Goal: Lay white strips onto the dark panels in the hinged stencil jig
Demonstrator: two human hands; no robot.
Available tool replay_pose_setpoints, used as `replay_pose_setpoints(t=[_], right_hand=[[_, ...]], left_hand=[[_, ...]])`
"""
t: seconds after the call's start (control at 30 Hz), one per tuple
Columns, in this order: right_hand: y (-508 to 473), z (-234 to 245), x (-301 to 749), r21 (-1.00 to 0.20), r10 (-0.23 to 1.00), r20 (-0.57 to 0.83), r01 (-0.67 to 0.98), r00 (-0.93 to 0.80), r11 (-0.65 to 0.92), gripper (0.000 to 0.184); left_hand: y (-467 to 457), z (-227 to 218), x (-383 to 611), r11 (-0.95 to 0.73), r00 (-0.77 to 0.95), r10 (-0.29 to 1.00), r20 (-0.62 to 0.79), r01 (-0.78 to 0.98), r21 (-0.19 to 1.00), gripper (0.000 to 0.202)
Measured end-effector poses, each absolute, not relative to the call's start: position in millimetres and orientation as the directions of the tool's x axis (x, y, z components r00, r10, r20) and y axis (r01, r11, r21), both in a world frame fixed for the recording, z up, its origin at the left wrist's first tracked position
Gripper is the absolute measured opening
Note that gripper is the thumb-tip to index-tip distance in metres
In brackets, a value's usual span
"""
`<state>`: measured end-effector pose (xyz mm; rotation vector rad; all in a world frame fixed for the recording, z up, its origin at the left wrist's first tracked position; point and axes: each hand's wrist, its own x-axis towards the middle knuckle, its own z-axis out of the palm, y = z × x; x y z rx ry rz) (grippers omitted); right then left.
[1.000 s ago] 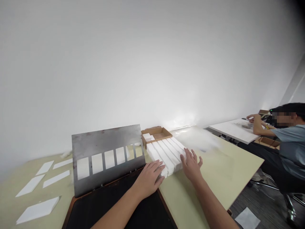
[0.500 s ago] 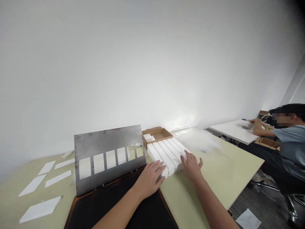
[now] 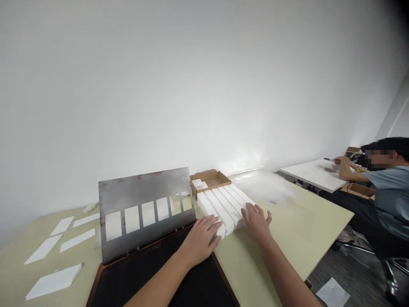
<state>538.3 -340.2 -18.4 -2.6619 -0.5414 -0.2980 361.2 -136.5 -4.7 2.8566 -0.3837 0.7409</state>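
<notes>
Several stacks of white cards or paper [image 3: 220,204] lie side by side in a row on the pale table. My left hand [image 3: 201,238] rests against the near left end of the row, its fingers stretched out. At the near right end, my right hand [image 3: 257,219] touches the stacks with fingers spread. Neither hand is closed around anything. Left of the hands a metal plate with rectangular cut-outs [image 3: 143,183] stands tilted up, hinged to a black board with a brown frame [image 3: 137,281]. The left forearm crosses over this board.
A shallow cardboard box [image 3: 214,179] with small white pieces stands behind the stacks. White sheets [image 3: 54,281] lie on the table [image 3: 319,217] at left. Clear plastic film [image 3: 265,183] spreads at right. A co-worker [image 3: 390,187] sits at a white table [image 3: 313,172].
Almost nothing differs. Both hands stay at the near end of the stacks, and the right hand has shifted very slightly. The view has moved a trace.
</notes>
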Motion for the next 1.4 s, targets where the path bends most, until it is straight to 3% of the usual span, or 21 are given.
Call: replay_pose_setpoints(t=[0.33, 0.67, 0.97, 1.1, 1.4], right_hand=[[-368, 3, 577, -0.349, 0.212, 0.288, 0.308, 0.934, -0.885, 0.048], [-382, -6, 579, -0.296, 0.423, 0.256, 0.487, 0.869, -0.822, 0.040], [-388, -13, 597, -0.472, 0.261, 0.239, 0.347, 0.935, -0.810, 0.036], [-391, -20, 603, -0.559, 0.256, 0.196, 0.323, 0.947, -0.764, 0.033], [-390, -19, 599, -0.731, 0.164, 0.309, 0.344, 0.937, -0.590, 0.031]], left_hand=[[-134, -5, 361, -0.956, 0.848, -0.212, 0.485, -0.284, 0.078, 0.040], [-132, -7, 365, -0.955, 0.858, -0.207, 0.470, -0.282, 0.094, 0.040], [-131, -6, 365, -0.953, 0.859, -0.206, 0.469, -0.286, 0.105, 0.040], [-132, -5, 364, -0.954, 0.860, -0.202, 0.469, -0.282, 0.105, 0.040], [-133, -5, 363, -0.956, 0.865, -0.203, 0.459, -0.277, 0.100, 0.040]])
